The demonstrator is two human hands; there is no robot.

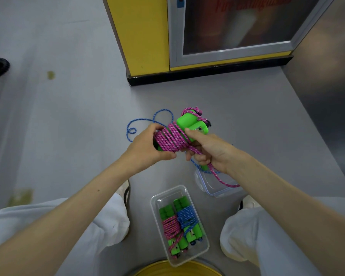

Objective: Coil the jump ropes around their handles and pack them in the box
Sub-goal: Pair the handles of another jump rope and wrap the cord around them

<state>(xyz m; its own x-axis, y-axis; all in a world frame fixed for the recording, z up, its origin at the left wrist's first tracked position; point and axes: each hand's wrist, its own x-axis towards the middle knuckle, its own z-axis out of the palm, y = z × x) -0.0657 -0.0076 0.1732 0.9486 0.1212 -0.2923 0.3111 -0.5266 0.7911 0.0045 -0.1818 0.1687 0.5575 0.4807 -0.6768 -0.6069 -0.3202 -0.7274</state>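
Note:
I hold a pink jump rope (pixel 172 139) coiled around its green handles (pixel 189 122) above the floor. My left hand (pixel 147 145) grips the lower end of the bundle. My right hand (pixel 207 150) holds the upper part, thumb on the handle, with the loose pink tail running down past my wrist. A blue jump rope (pixel 147 122) lies uncoiled on the floor behind the bundle. The clear plastic box (pixel 204 246) sits between my knees and holds a coiled pink rope (pixel 169 226) and a coiled blue rope (pixel 187 216), both with green handles.
The box's clear lid (pixel 211 184) lies on the grey floor under my right wrist. A yellow cabinet (pixel 143 36) with a glass door stands ahead. A yellow round rim (pixel 177 268) shows at the bottom edge. My shoes flank the box.

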